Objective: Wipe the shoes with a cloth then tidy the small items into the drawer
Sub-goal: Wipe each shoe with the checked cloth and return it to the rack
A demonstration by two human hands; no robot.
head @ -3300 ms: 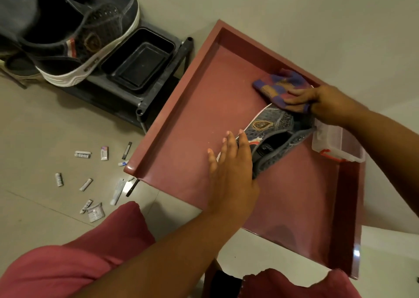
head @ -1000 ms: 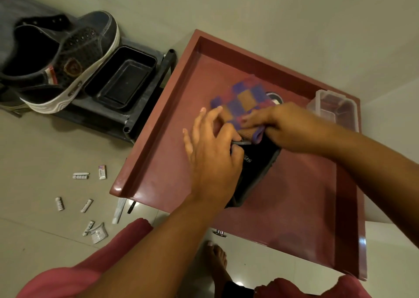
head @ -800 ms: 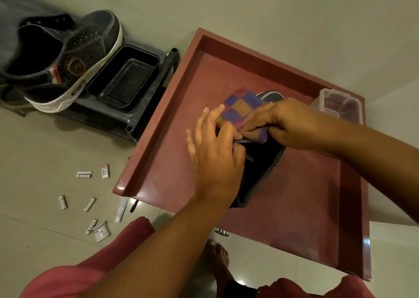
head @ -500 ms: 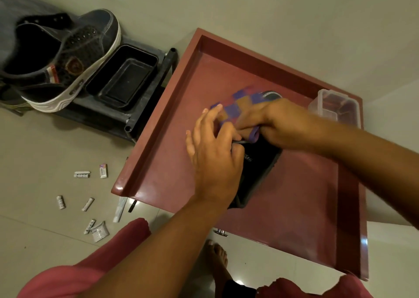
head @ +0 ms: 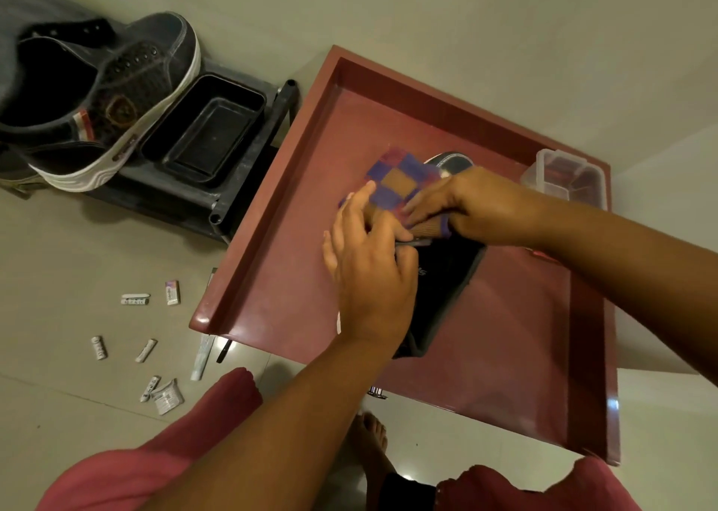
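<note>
A dark shoe (head: 443, 277) lies in the middle of the red tray-like table top (head: 295, 261), its toe pointing away from me. My left hand (head: 369, 273) rests on its near left side and steadies it. My right hand (head: 466, 203) presses a checked purple and orange cloth (head: 396, 184) onto the front of the shoe. A second dark shoe (head: 101, 98) with a white sole stands on the black rack at the upper left. Several small white items (head: 136, 300) lie scattered on the floor at the left.
A black tray (head: 209, 129) sits on the black rack (head: 252, 184) beside the second shoe. A clear plastic box (head: 563, 176) stands at the table's far right corner. My knees in pink cloth (head: 202, 425) and a bare foot (head: 369, 436) are below the table edge.
The cloth has slid back and forth over the shoe's front under my right hand. My left hand has stayed on the shoe. 3.3 seconds ago the shoe lay further right, on its side.
</note>
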